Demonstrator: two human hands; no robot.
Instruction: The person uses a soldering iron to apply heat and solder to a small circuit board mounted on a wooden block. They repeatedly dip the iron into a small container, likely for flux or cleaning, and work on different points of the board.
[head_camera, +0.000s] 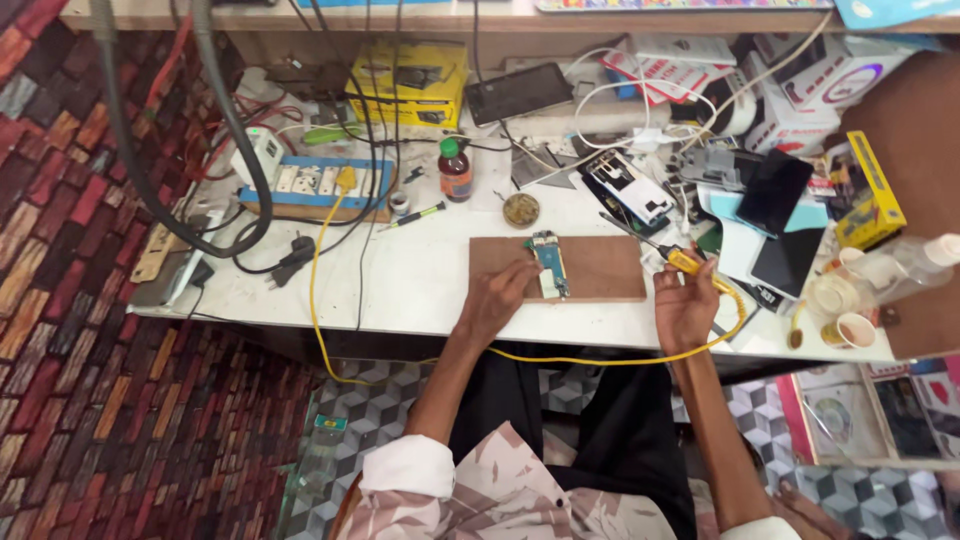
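Observation:
A small opened phone circuit board (549, 262) lies on a brown wooden board (600, 270) on the white worktable (410, 290). My left hand (497, 296) rests on the wooden board's left part, its fingers touching the circuit board's left side. My right hand (684, 303) grips a yellow-handled soldering iron (668, 253); its thin tip points up and left, past the wooden board's right corner. The iron's yellow cord (600, 359) loops below the table edge.
A small round tin (520, 210), a brown bottle with a green cap (455, 170), a blue power strip (312, 181), a yellow box (408, 82), dismantled phones (632, 190), dark screens (776, 190) and white cables crowd the table. Plastic cups (850, 327) stand at right.

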